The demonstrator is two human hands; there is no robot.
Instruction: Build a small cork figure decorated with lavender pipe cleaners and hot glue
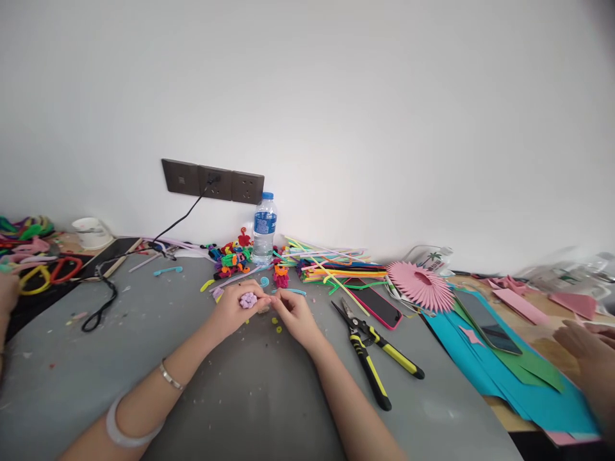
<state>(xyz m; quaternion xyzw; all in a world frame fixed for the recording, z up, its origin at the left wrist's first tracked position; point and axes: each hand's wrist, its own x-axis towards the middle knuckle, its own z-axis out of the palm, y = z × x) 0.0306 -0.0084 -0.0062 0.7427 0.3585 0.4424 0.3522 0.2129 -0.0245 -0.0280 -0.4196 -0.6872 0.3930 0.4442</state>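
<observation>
My left hand [235, 308] is closed, with a small light purple curled flower [248, 300], seemingly of pipe cleaner, showing at its fingers. Thumb and index finger of my right hand [296, 321] pinch together against the left fingertips. What lies between those fingertips is too small to make out. Little yellow-green bits [277, 325] lie on the grey table [240, 397] beneath the hands. Just behind them are a blue curl [264, 281] and a small orange and magenta pipe-cleaner figure [280, 276].
Pliers-like cutters [368, 352] with yellow and black handles lie spread at right. Behind stand a water bottle [264, 230] and a heap of pipe cleaners [336, 266]. A pink-edged phone [377, 304] and pink paper fan [420, 286] lie right. Other people's hands [589, 358] show at both sides.
</observation>
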